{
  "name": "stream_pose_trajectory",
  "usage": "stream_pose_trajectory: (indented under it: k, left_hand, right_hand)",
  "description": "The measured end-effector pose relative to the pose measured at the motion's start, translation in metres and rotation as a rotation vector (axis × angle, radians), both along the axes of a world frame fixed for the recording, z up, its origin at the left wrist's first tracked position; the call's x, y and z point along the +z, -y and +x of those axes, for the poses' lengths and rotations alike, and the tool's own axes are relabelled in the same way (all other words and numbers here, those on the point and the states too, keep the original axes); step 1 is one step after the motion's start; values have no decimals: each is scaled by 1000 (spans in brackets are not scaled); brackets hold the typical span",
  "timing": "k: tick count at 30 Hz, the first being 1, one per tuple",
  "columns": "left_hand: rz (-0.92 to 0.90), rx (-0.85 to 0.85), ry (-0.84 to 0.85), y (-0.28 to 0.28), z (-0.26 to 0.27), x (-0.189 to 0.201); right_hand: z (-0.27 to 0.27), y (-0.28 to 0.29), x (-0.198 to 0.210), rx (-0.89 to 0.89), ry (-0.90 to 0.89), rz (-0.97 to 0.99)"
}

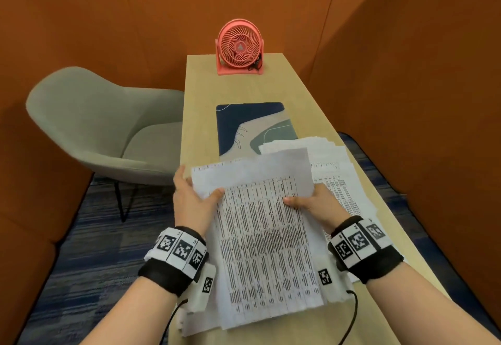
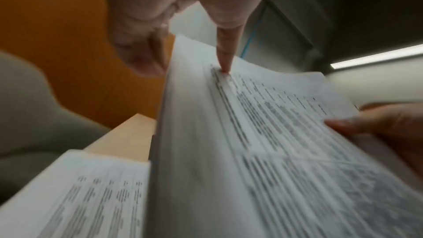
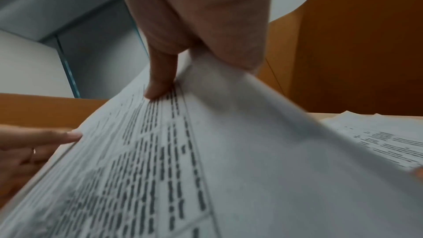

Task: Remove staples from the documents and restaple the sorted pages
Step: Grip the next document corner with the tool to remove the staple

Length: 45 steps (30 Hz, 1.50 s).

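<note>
A thick sheaf of printed table pages [image 1: 265,239] is held up off the table between both hands. My left hand [image 1: 193,201] grips its upper left edge, thumb on the printed face [image 2: 223,57] and fingers behind. My right hand [image 1: 315,202] grips the upper right, thumb pressed on the print [image 3: 160,86], with the top sheet [image 1: 273,171] curling up and back behind it. More printed pages [image 1: 336,171] lie spread on the table to the right, and another pile [image 2: 75,195] lies under the left wrist. No staple, stapler or remover shows.
The long light wooden table [image 1: 206,95] carries a dark blue patterned mat [image 1: 249,125] beyond the papers and a pink desk fan [image 1: 240,47] at its far end. A grey chair [image 1: 95,122] stands left. Orange walls close in on both sides.
</note>
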State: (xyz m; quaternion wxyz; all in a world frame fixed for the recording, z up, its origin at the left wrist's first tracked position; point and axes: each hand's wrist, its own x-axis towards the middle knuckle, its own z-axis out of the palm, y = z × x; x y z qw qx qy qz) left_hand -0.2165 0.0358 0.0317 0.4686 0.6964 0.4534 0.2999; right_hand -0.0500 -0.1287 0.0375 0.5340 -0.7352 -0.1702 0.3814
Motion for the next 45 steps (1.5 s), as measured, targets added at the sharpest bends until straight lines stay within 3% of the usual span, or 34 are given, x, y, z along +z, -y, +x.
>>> stream_pose_trajectory:
  k: [2,5,7,9,16,20,22,25,28,30,32,35,39,42,45]
  left_hand:
    - [288,-88,-278,6,8,1]
    - [565,-475,-537,17,28,3]
    - [552,-661,-548,23,44,1]
    - [452,-745,-518,25,56,-3]
    - [306,-781,-465,33,76,-23]
    - [234,-773,-565,32,80,-30]
    - [239,-789,-579,33,82,-33]
    - [265,-797,-563,33,85,-38]
    - [285,-809,-558,34,87,-41]
    - [292,-820,-560,36,88,-42]
    - [295,-835,-563,38,89,-42]
    - [291,-844,-554,39,89,-40]
    - [331,-859,-562,45,91,-36]
    - [337,-869,-561,49,92,-31]
    - [311,-873,-557,51,92,-27]
  right_hand:
    - [-1,7,-4,35,-9,-60]
    - [-6,14,-5,98,3,-128]
    - [-8,18,-12,113,4,-154]
    - [-9,19,-18,102,-16,-156]
    - [8,35,-43,74,-32,-201]
    - [18,45,-54,62,-75,-189]
    - [27,52,-61,23,50,-202]
    - [53,64,-74,-138,319,-465]
    - [73,75,-87,-3,417,-876]
    - [77,76,-92,63,414,-954]
    - [78,76,-94,20,437,-958]
    - [81,73,-88,-159,485,-776]
    - [73,56,-44,-345,438,-177]
    - [54,38,5,-313,435,170]
    - [40,24,22,-144,556,228]
